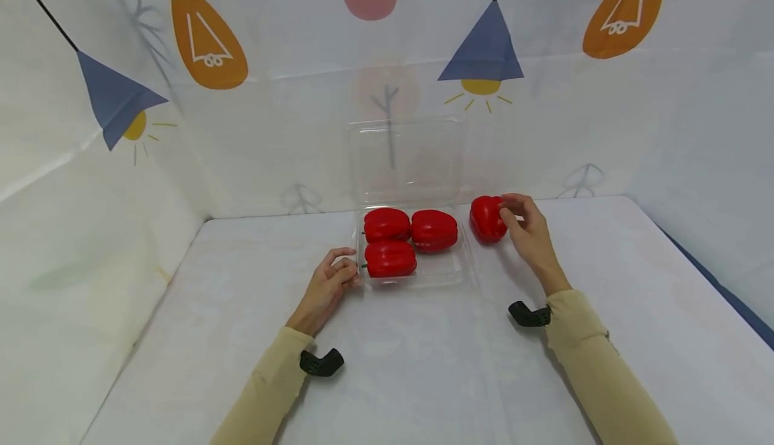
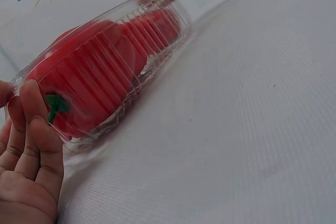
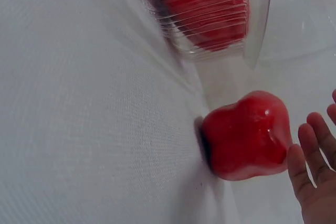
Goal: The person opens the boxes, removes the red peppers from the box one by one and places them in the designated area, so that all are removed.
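Note:
A clear plastic clamshell box (image 1: 444, 271) lies with its lid raised against the back wall. Inside it are three red bell peppers: a back-left pepper (image 1: 387, 224), a right pepper (image 1: 434, 230) and a front pepper (image 1: 390, 259) with a green stem. My left hand (image 1: 329, 285) is at the box's left side, fingertips (image 2: 32, 98) against its clear wall near that stem. Outside the box, on the right, another red bell pepper (image 1: 486, 219) rests on the table. My right hand (image 1: 529, 233) is beside it, fingers loosely extended, one fingertip (image 3: 296, 156) at its side.
A white cloth covers the table (image 1: 399, 364). Directly behind stands a white curtain (image 1: 272, 142) printed with lamps and bulbs, and it also closes the left and right sides. A dark wrist device sits on each sleeve.

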`<action>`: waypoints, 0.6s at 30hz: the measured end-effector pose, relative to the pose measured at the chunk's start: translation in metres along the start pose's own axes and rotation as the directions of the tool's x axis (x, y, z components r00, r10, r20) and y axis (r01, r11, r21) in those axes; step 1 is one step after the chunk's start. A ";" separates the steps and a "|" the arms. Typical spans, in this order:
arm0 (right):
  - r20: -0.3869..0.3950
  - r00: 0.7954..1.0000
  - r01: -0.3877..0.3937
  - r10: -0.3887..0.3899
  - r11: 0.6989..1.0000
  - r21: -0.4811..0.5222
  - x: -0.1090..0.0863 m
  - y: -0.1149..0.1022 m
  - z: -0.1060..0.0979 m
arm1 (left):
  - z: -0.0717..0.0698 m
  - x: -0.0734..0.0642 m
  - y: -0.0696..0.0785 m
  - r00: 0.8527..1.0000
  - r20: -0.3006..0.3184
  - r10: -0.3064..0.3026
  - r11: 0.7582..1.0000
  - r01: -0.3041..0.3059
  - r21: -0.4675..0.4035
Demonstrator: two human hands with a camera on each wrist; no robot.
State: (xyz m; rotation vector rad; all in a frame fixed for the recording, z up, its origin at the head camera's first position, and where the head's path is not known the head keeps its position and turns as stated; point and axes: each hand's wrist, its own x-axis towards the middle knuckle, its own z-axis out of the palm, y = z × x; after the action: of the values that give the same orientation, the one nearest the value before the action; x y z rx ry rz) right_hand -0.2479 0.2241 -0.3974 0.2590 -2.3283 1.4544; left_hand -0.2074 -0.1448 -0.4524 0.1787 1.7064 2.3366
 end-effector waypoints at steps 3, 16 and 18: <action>0.031 0.998 0.052 -0.052 0.999 -0.002 -0.003 -0.015 0.002 | 0.001 0.000 0.001 1.000 -0.004 -0.006 1.000 0.006 0.009; 0.305 0.933 0.211 -0.191 0.977 -0.033 -0.003 -0.001 0.032 | -0.003 0.011 0.011 0.995 -0.011 -0.104 0.994 0.104 0.035; 0.329 0.921 0.236 -0.208 0.971 -0.047 -0.003 0.000 0.037 | -0.004 0.015 0.013 0.994 -0.014 -0.110 0.993 0.110 0.038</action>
State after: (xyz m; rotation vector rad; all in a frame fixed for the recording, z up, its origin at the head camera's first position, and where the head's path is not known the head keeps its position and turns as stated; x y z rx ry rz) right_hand -0.2535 0.1908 -0.4128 0.7628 -2.5047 1.2746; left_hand -0.2241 -0.1486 -0.4425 0.0761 1.7217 2.2316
